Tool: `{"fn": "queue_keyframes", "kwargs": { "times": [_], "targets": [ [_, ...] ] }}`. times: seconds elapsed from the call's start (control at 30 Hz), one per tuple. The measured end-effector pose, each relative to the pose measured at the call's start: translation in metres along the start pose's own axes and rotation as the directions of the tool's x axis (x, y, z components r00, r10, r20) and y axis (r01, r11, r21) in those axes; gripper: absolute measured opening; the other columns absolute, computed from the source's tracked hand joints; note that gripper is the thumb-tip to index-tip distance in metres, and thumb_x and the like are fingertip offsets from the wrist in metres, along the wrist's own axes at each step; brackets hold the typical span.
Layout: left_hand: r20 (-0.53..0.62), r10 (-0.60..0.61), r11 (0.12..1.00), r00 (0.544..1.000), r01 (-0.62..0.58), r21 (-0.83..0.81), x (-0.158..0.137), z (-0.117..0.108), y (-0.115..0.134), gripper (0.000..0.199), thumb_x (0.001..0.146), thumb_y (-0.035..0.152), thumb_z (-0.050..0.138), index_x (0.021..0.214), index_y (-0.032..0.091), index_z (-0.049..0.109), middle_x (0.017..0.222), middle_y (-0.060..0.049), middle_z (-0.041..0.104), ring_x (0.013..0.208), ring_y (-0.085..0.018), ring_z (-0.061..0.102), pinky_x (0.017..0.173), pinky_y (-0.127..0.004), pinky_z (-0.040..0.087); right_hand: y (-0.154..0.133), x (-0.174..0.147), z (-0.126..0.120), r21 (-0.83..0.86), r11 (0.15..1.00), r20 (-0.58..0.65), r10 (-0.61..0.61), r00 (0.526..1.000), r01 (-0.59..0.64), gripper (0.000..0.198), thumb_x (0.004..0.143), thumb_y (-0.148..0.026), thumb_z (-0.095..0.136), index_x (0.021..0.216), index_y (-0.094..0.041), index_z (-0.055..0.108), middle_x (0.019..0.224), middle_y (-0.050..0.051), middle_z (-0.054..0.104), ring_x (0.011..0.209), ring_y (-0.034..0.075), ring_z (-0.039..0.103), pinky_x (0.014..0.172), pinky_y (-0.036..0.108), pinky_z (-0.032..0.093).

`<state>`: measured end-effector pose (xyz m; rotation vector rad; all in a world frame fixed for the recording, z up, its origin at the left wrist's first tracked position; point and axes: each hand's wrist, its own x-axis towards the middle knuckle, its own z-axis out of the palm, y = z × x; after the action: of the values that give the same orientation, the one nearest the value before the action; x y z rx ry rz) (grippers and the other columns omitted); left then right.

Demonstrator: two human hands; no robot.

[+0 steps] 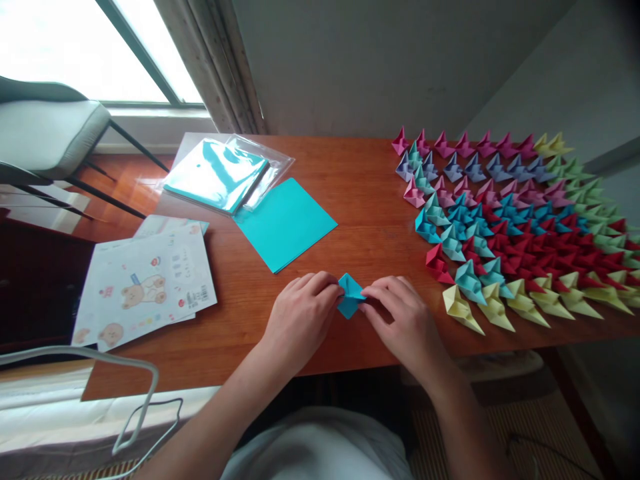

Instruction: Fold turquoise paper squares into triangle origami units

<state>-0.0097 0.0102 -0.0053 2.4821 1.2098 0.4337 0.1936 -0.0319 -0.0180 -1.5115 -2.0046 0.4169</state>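
A small folded piece of turquoise paper, diamond-shaped with creases, is held between my two hands near the table's front edge. My left hand pinches its left corner between thumb and fingers. On the opposite side my right hand grips the right corner, fingertips closed on it. Beyond my hands lies a stack of square turquoise paper sheets, turned like a diamond. To the right, rows of folded paper figures in pink, purple, blue, red, yellow and green cover the table.
A clear plastic pack of turquoise paper rests at the back left of the wooden table. Printed sheets with a bear drawing lie front left. A white cable runs past the left corner. A chair stands by the window.
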Motion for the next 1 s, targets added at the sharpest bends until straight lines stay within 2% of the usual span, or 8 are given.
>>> {"fn": "queue_keyframes", "kwargs": {
  "times": [0.1,0.3,0.5,0.6,0.83,1.0],
  "targets": [
    [0.001,0.003,1.000,1.000,-0.003,0.007,0.001,0.000,-0.001,0.015,0.100,0.021,0.052,0.098,0.021,0.067,0.104,-0.003,0.069,0.092,-0.020,0.064,0.083,-0.034,0.051,0.001,0.000,0.001,-0.038,0.999,-0.016,0.003,1.000,-0.004,0.005,0.095,-0.020,0.062,0.095,-0.022,0.066,0.090,0.005,0.064,0.088,0.022,0.057,0.081,0.036,0.048],
    [0.012,-0.009,0.999,1.000,0.008,0.042,0.004,-0.002,0.004,0.021,0.101,0.020,0.047,0.095,0.019,0.066,0.101,-0.006,0.069,0.092,-0.020,0.064,0.084,-0.034,0.052,0.000,0.003,0.000,-0.065,0.996,-0.001,0.057,0.998,-0.057,0.019,0.100,-0.022,0.053,0.089,-0.022,0.068,0.086,0.006,0.066,0.085,0.022,0.057,0.079,0.036,0.047],
    [0.006,-0.071,0.997,0.997,0.071,0.000,0.005,-0.005,0.008,0.023,0.102,0.024,0.045,0.096,0.019,0.066,0.100,-0.006,0.069,0.091,-0.020,0.064,0.082,-0.034,0.051,-0.001,0.011,-0.001,-0.089,0.990,0.082,0.113,0.990,-0.105,0.018,0.099,-0.021,0.052,0.085,-0.021,0.064,0.087,0.006,0.066,0.086,0.023,0.058,0.080,0.036,0.045],
    [-0.010,-0.099,0.995,0.995,0.099,-0.007,0.006,-0.005,0.008,0.022,0.103,0.029,0.046,0.103,0.021,0.067,0.100,-0.004,0.069,0.090,-0.020,0.065,0.079,-0.033,0.050,-0.001,0.012,-0.002,-0.098,0.989,0.098,0.123,0.988,-0.114,0.018,0.099,-0.021,0.051,0.085,-0.020,0.063,0.087,0.006,0.066,0.087,0.023,0.058,0.080,0.036,0.044],
    [-0.033,-0.146,0.987,0.989,0.148,0.058,0.008,-0.002,0.009,0.020,0.103,0.030,0.048,0.103,0.022,0.067,0.096,-0.003,0.071,0.087,-0.020,0.067,0.074,-0.031,0.049,-0.002,0.012,0.000,-0.079,0.984,0.076,0.167,0.983,-0.161,0.019,0.098,-0.027,0.056,0.082,-0.021,0.064,0.083,0.004,0.065,0.083,0.021,0.057,0.078,0.034,0.043],
    [-0.048,-0.146,0.988,0.988,0.148,0.047,0.009,0.001,0.009,0.016,0.101,0.027,0.051,0.105,0.022,0.065,0.096,-0.004,0.071,0.088,-0.020,0.067,0.076,-0.031,0.049,-0.005,0.017,0.001,-0.100,0.975,0.056,0.204,0.977,-0.198,0.023,0.097,-0.031,0.059,0.076,-0.022,0.062,0.079,0.003,0.065,0.080,0.021,0.058,0.074,0.033,0.042]
  ]
}}
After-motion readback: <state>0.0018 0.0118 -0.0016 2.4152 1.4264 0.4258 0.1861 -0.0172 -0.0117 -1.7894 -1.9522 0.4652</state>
